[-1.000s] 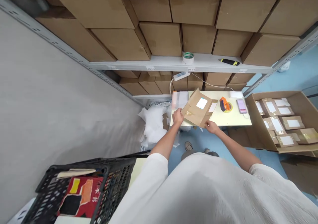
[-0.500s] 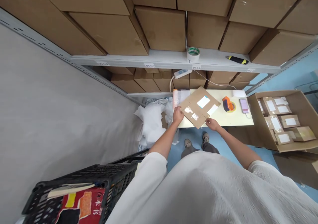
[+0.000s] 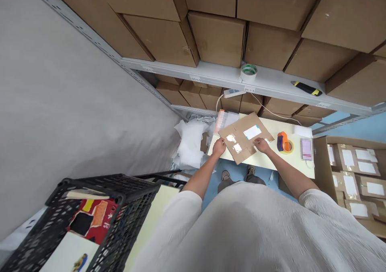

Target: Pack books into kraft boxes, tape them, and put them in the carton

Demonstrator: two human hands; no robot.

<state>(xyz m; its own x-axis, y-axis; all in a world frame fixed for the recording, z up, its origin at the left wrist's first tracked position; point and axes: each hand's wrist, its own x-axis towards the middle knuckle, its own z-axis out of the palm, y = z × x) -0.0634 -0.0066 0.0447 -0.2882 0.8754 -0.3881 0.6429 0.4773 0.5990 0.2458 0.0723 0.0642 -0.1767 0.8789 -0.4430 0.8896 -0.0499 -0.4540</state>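
Observation:
A flat piece of folded brown cardboard (image 3: 245,146) lies at a slant over the front edge of the small pale table (image 3: 289,159). It carries a white label (image 3: 252,132) and torn white patches. My left hand (image 3: 219,147) is closed on its left edge, thumb uppermost. At the right front edge, my right hand (image 3: 261,145) has its fingers drawn together on the cardboard and partly covers another white label. An orange tape dispenser (image 3: 282,142) with yellow tape stands right of the cardboard, and a phone (image 3: 306,149) with a blurred screen lies beyond it.
Shelves of brown boxes (image 3: 217,38) rise ahead, holding a tape roll (image 3: 249,73) and a utility knife (image 3: 306,88). A large carton (image 3: 322,159) of labelled parcels stands right. White packing material (image 3: 191,143) and a black crate (image 3: 113,219) are at left.
My right hand has moved from the cardboard's front corner up along its right side. The cardboard has turned slightly. My head view has shifted, so the large carton sits further right.

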